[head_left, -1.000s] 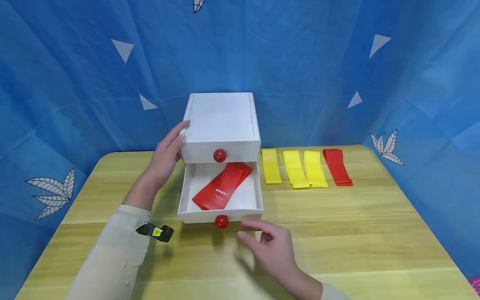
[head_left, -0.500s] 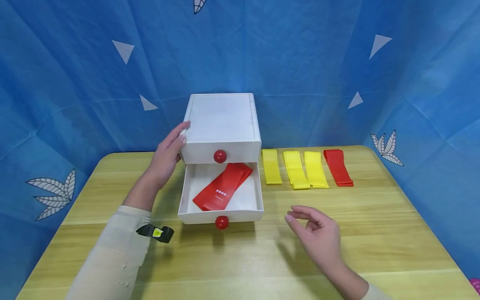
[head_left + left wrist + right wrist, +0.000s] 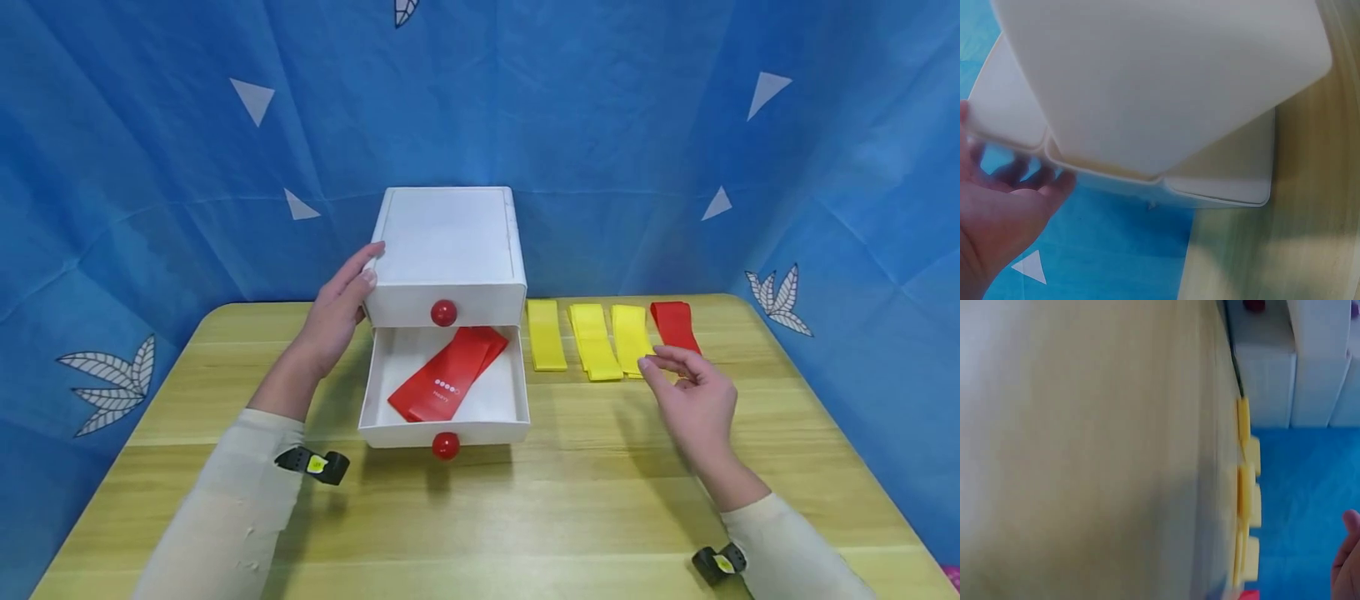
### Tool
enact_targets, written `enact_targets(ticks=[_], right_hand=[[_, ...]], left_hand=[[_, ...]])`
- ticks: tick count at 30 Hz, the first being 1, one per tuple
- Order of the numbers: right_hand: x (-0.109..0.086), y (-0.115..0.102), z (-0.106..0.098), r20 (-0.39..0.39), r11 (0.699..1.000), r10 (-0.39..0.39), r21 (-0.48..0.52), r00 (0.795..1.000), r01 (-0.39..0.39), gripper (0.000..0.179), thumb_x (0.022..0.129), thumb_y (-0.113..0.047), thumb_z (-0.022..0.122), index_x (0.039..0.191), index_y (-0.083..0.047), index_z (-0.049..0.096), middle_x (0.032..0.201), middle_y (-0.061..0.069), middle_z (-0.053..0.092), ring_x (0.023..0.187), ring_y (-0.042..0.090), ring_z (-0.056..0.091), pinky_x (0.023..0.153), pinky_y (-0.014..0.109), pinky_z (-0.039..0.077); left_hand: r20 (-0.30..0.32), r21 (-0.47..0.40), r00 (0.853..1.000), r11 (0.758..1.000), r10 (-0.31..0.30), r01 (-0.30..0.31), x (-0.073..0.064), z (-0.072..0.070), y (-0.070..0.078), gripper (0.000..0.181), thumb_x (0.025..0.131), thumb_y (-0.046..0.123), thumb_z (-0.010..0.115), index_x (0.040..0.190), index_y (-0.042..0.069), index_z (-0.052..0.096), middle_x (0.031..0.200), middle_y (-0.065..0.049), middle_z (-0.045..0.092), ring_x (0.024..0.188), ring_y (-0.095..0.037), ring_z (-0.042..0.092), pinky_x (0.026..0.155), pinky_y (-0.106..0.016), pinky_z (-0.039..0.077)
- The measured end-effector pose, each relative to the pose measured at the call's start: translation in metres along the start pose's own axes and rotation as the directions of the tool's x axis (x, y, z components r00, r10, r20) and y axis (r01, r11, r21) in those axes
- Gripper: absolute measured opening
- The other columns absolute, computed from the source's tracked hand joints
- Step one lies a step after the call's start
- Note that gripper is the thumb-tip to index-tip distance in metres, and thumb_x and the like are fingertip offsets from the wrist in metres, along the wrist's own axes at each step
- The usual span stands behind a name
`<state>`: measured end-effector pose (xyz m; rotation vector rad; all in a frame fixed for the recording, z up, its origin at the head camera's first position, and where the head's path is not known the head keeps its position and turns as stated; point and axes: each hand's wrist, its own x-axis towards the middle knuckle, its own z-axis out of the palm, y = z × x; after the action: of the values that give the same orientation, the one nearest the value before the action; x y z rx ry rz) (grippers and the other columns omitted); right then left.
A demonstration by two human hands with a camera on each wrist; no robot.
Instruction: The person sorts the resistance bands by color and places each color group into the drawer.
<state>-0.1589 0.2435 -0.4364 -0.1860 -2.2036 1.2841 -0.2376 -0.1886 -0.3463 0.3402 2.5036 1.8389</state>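
Fingers (image 3: pixel 678 357) of the right hand (image 3: pixel 697 408) bend loosely inward, the thumb tip just beside the index tip (whether the 2 meet cannot be told), above the wooden table (image 3: pixel 585 500). The white lower drawer (image 3: pixel 405 435), with its red knob (image 3: pixel 446 446), stands pulled out; inside, folded red strips (image 3: pixel 442 375) lie slantwise in overlapping layers, marked with white print. The left hand (image 3: pixel 333 321) rests against the left edge of the white cabinet (image 3: pixel 450 237), thumb and index finger slightly apart, the other fingers partly hidden. Right of the cabinet, 3 folded yellow bands (image 3: pixel 594 342) lie in a row, then 1 red band (image 3: pixel 671 325), its near end covered by the right hand. The upper drawer is closed. Behind everything hangs a blue cloth (image 3: pixel 615 125) with white triangles and leaves.
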Motion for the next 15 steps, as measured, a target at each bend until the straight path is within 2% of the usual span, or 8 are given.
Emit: enact_targets(ticks=[5,7,11,15], right_hand=[[0.027,0.012,-0.002,0.061,0.998,0.045,-0.050,0.997,-0.042,0.033,0.089,-0.029,0.077,0.114,-0.009,0.074,0.100,0.000,0.075,0.090,0.006,0.062,0.058,0.020,0.045],[0.038,0.018,-0.003,0.087,0.996,0.066,-0.068,0.994,-0.060,0.036,0.090,-0.032,0.076,0.117,-0.008,0.073,0.103,0.002,0.074,0.088,0.009,0.063,0.055,0.021,0.044],[0.059,0.029,-0.005,0.108,0.987,0.118,-0.124,0.987,-0.104,0.044,0.091,-0.040,0.074,0.123,-0.010,0.070,0.109,0.004,0.072,0.070,0.018,0.062,0.050,0.021,0.043],[0.079,0.036,-0.006,0.132,0.979,0.134,-0.170,0.982,-0.111,0.053,0.091,-0.046,0.071,0.131,-0.012,0.066,0.119,0.008,0.069,0.090,0.021,0.060,0.061,0.019,0.046]], left_hand=[[-0.003,0.012,1.000,1.000,0.001,-0.001,0.000,-0.001,0.001,0.050,0.106,0.048,0.035,0.156,0.042,0.032,0.162,0.005,0.022,0.145,-0.026,0.025,0.110,-0.057,0.030],[-0.003,0.018,1.000,1.000,-0.004,0.004,0.000,-0.001,0.001,0.050,0.106,0.048,0.035,0.156,0.041,0.031,0.163,0.005,0.021,0.146,-0.026,0.023,0.111,-0.058,0.029],[0.003,0.012,1.000,1.000,-0.009,0.009,-0.001,-0.001,0.002,0.050,0.107,0.046,0.035,0.156,0.041,0.031,0.163,0.005,0.021,0.146,-0.026,0.023,0.111,-0.057,0.030],[0.001,0.007,1.000,1.000,-0.004,0.004,-0.001,0.000,0.003,0.050,0.107,0.046,0.036,0.156,0.041,0.031,0.162,0.005,0.022,0.145,-0.025,0.024,0.110,-0.056,0.031]])
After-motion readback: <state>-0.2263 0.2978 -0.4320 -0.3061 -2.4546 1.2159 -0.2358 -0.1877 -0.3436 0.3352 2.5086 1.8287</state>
